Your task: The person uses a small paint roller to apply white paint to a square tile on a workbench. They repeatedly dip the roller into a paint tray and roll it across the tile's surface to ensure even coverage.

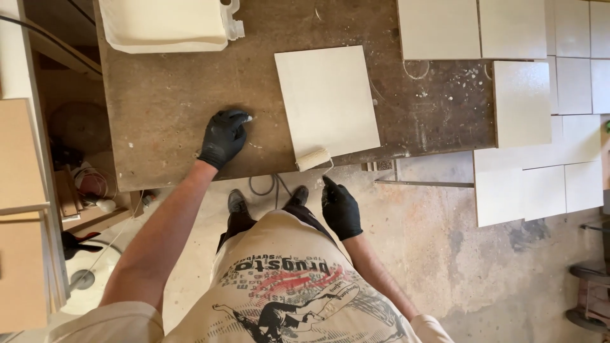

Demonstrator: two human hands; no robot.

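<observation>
Here, head view, looking straight down.
Left hand (222, 136): black-gloved, left of centre; fingers curled, fingertips and knuckles resting on the brown workbench top (165, 101); nothing seen in its grasp.
Right hand (340, 208): black-gloved, below centre, off the bench edge; closed around the thin handle of a small paint roller (313, 159).
Roller sleeve: cream-coloured, lying at the lower left corner of the pale square panel (327, 101), touching its edge, at the bench's near edge.
Pale square panel: flat on the bench, centre of frame, slightly rotated; just right of the left hand, not touching it.
White plastic canister (166, 24): upper left, on the bench's far side, well apart from both hands.
Further pale panels (546, 121): upper right and right, laid side by side, some overhanging the bench.
Floor (457, 254): stained concrete, lower right.
Stacked boards (22, 209): left edge of frame.
</observation>
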